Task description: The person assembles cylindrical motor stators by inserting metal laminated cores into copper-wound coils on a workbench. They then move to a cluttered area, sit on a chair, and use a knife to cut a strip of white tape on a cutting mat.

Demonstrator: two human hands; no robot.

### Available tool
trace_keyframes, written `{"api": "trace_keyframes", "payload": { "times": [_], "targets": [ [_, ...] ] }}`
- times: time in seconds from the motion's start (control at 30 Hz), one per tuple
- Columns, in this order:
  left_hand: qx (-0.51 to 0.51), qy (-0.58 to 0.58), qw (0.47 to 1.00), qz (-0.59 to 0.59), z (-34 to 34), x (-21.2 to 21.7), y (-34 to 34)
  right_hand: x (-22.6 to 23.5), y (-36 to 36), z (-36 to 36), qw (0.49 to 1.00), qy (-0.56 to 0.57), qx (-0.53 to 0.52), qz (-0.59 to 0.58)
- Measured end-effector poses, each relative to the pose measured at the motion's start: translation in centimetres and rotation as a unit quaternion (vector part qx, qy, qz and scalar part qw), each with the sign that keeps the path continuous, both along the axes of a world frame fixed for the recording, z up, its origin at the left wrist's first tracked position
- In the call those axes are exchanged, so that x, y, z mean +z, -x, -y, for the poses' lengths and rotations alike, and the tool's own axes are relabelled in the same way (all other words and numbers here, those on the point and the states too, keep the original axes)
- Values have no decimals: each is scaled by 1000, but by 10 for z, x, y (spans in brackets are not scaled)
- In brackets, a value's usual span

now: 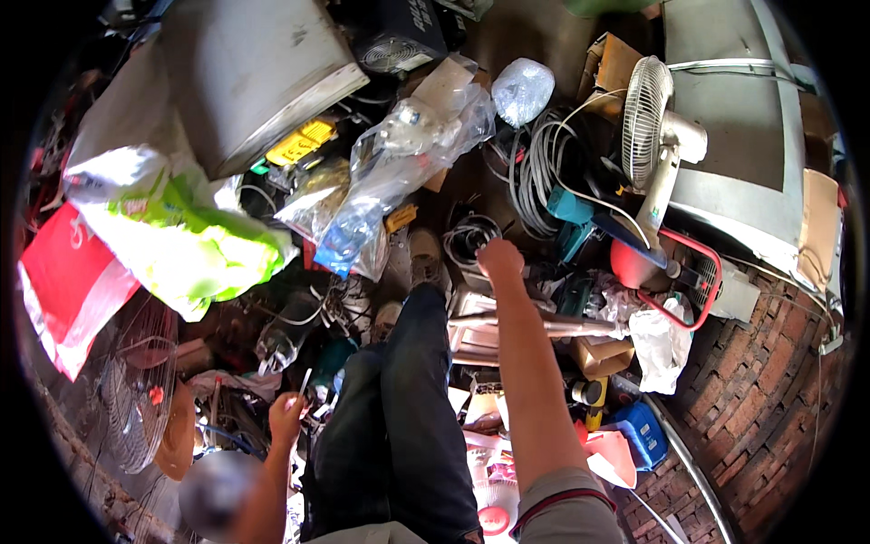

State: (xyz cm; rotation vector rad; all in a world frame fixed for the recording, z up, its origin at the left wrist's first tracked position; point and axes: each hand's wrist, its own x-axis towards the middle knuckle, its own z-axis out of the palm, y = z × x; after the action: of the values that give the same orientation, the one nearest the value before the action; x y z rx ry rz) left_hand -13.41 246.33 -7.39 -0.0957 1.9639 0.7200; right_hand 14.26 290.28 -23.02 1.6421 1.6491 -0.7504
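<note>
My right hand reaches forward with closed fingers at the near right edge of a small coil of grey cable. Its grip is too small to make out. Just below it, a pale plastic piece of furniture lies among the clutter. On the left, low beside my thigh, my left hand is closed around a thin pale stick pointing up. My shoe stands close to the cable coil.
A white standing fan with a red base leans at the right, near a larger grey cable bundle. Plastic bags and a big metal case fill the left. A blue bin sits by brick paving. A blurred round patch covers the lower left.
</note>
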Motion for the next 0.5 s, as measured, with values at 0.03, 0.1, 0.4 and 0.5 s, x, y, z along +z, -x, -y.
{"api": "trace_keyframes", "payload": {
  "times": [0.03, 0.1, 0.4, 0.5],
  "targets": [
    [4, 16, 1000, 16, 4, 3, 5, -15, 0, 0, 1000, -3, 8, -4],
    [8, 51, 999, 13, 3, 6, 1, -32, 8, -10, 999, 29, -11, 5],
    [-11, 141, 990, 17, -18, 35, -18, -74, 9, -7, 996, 69, -43, 20],
    [-11, 123, 992, 32, -30, 34, -16, -80, 4, -3, 998, 58, -28, 3]
  ]
}}
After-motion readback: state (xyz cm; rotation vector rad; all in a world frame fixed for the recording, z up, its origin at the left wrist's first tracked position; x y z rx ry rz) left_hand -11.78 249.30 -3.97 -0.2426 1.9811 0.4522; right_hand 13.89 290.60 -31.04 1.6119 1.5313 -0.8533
